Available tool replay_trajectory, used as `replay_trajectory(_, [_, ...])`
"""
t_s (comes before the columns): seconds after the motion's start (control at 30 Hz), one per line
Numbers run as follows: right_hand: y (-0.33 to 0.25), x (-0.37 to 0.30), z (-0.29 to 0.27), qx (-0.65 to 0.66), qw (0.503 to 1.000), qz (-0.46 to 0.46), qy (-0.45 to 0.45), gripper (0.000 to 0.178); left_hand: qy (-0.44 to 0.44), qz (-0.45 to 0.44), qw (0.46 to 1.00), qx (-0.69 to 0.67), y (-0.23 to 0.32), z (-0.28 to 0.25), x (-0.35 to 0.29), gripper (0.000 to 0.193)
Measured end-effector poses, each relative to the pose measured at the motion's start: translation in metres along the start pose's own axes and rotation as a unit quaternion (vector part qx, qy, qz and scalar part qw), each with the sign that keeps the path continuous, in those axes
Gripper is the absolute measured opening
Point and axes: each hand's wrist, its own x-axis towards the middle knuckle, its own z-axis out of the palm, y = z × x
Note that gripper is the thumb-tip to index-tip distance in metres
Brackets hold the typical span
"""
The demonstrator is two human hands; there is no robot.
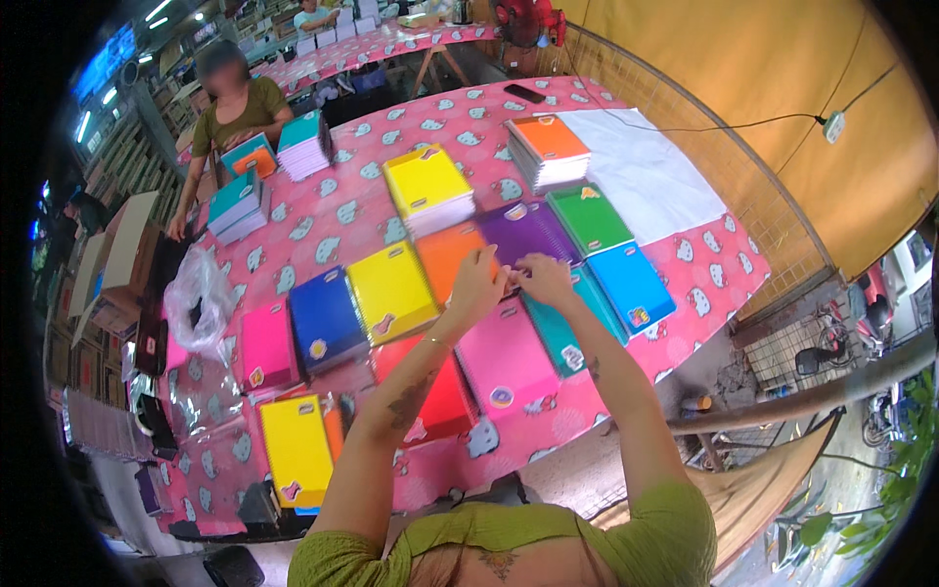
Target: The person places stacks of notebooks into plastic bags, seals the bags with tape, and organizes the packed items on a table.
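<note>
My left hand and my right hand come together with pinched fingertips above the rows of spiral notebooks. Whatever lies between the fingers is too small to make out. Under the left hand is an orange notebook; a purple notebook lies just beyond the right. Nearer me, below both hands, is a pink notebook with a round sticker at its lower edge. A teal notebook is partly covered by my right forearm, and a red notebook by my left. Small stickers show on several covers.
Notebook stacks in yellow, orange and teal stand farther back on the pink patterned tablecloth. A clear plastic bag lies left. A co-worker sits at the far left. A phone rests near the far edge.
</note>
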Motion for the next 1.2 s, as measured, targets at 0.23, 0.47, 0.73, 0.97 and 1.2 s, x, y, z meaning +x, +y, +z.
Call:
replay_trajectory(0.23, [0.234,0.057,-0.057,-0.114,0.917,0.222,0.312,0.081,-0.228,0.254,0.93,0.136,0.018,0.07,0.109,0.069])
replay_trajectory(0.47, [0.19,0.041,-0.11,0.048,0.951,0.183,0.246,0.06,-0.288,0.228,0.896,0.251,0.028,0.059,0.146,0.057])
replay_trajectory(0.73, [0.01,-0.108,-0.178,0.575,0.707,-0.115,0.394,0.073,0.195,-0.026,0.942,-0.274,0.042,-0.169,0.005,0.033])
replay_trajectory(0.97, [-0.203,-0.21,-0.063,0.761,0.62,-0.182,0.06,0.077,0.233,-0.047,0.743,-0.626,-0.065,-0.452,-0.175,0.048])
replay_trajectory(1.2, [-0.322,-0.265,0.122,0.31,0.927,-0.212,-0.003,0.073,0.116,-0.308,0.905,-0.271,-0.057,-0.409,-0.299,0.065])
